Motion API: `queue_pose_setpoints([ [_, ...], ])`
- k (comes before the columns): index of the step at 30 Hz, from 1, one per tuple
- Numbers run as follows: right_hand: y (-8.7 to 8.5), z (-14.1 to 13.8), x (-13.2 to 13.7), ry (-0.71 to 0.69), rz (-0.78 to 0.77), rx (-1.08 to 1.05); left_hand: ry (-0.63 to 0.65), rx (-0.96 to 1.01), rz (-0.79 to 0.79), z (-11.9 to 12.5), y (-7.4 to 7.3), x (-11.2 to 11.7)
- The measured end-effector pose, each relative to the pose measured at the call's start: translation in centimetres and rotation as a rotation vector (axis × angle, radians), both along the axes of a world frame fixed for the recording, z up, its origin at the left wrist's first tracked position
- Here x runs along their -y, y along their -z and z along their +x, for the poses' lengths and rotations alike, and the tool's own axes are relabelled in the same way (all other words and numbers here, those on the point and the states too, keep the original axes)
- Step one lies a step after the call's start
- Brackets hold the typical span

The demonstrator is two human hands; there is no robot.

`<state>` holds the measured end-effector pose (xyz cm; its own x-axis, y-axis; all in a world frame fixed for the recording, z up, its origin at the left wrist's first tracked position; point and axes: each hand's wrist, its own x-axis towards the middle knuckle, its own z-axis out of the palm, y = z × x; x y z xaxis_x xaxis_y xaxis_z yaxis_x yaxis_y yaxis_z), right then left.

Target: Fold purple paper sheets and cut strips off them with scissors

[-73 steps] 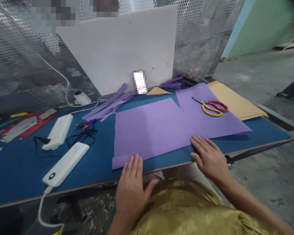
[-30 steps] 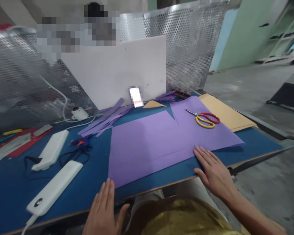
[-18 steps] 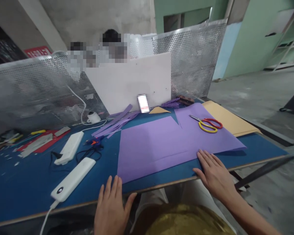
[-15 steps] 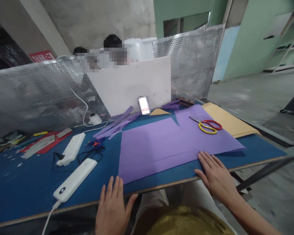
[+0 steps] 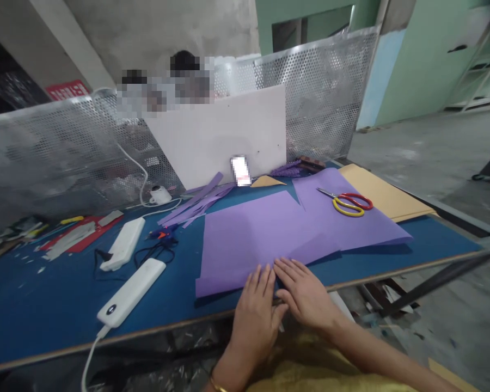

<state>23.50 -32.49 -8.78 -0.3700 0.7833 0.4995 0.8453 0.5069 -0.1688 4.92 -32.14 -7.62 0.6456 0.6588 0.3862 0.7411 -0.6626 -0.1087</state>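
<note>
A sheet of purple paper (image 5: 245, 234) lies on the blue table, its near edge folded over in a narrow strip. On that near edge rests my left hand (image 5: 257, 305), its fingers stretched out flat. Close beside it, my right hand (image 5: 304, 288) also lies flat with fingers extended, fingertips on the same fold. The thumbs nearly meet. To the right, a second piece of purple paper (image 5: 367, 231) carries scissors (image 5: 349, 204) with one red and one yellow handle.
Two white power strips (image 5: 130, 294) and a blue glue gun (image 5: 163, 233) with a black cord lie left of the paper. Purple strips (image 5: 204, 201), a lit phone (image 5: 240, 171) and a white board (image 5: 220, 136) are behind. Tan sheets (image 5: 387, 193) lie at right.
Both hands have come together at the middle of the near edge, my left moving right and my right moving left. The sheet's near edge now shows a fold along it.
</note>
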Motion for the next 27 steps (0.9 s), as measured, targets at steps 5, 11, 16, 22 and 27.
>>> queue_pose_setpoints([
  [5, 0.7, 1.1, 0.3, 0.041, -0.014, 0.006, -0.012, 0.014, -0.043, -1.0, 0.4, 0.0],
  [11, 1.7, 5.6, 0.6, 0.152, 0.059, 0.112, -0.163, 0.061, 0.058, -5.7, 1.0, 0.2],
  [16, 1.9, 9.7, 0.9, 0.289, 0.053, 0.107, -0.311, 0.044, 0.070, -10.2, 1.4, 1.1],
  [22, 1.4, 11.6, 1.3, 0.430, 0.069, 0.136, -0.402, 0.058, 0.044, -11.0, 0.5, 1.9],
  [27, 0.6, 7.1, 1.2, 0.336, 0.029, 0.127, -0.269, 0.081, 0.025, -6.4, -0.2, 0.8],
])
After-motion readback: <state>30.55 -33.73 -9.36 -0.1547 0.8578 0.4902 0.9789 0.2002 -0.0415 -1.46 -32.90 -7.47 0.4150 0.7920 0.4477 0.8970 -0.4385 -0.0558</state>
